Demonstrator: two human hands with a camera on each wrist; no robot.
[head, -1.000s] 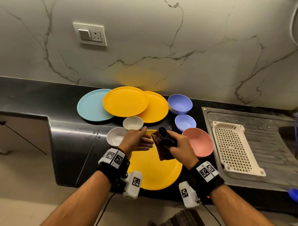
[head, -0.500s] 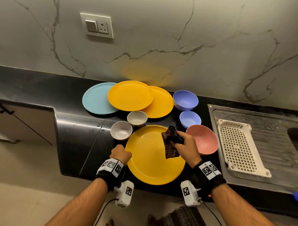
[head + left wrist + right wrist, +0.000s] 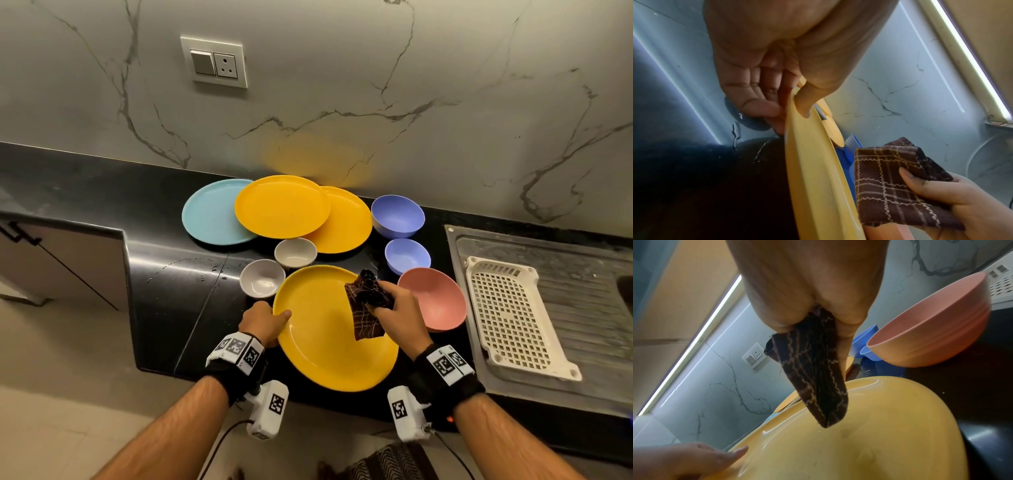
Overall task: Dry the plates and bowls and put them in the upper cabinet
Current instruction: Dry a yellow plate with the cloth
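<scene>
Gripping the near yellow plate [image 3: 325,346] by its left rim, my left hand [image 3: 263,323] has the thumb curled over the top edge and the other fingers tucked beneath, as the left wrist view plainly shows. My right hand [image 3: 399,315] hovers over the plate's far right portion, fingers closed on a bunched brown checked cloth [image 3: 368,310], whose loose end hangs down toward the plate's face; I cannot tell whether the cloth touches it.

That plate sits at the front of the black counter [image 3: 178,284], its near edge projecting past the counter lip toward me. Seen from the head camera it looks tipped, the left rim raised in my grip, though I cannot say how far. It lies directly below and to the left of the cloth hand, so the wiping stroke, as I judge it, runs leftward and toward me across the dish. My left hand is the nearer one for steadying, my right for drying.

Behind it wait a blue plate [image 3: 212,212], two more yellow plates [image 3: 281,205], two white bowls [image 3: 262,282], two purple bowls [image 3: 397,216] and a pink bowl [image 3: 436,301], the last just beside my right hand. A white drainer tray [image 3: 507,311] rests on the steel drainboard to the right. Nothing looks dried or shelved yet; the upper cabinet is out of the head view.
</scene>
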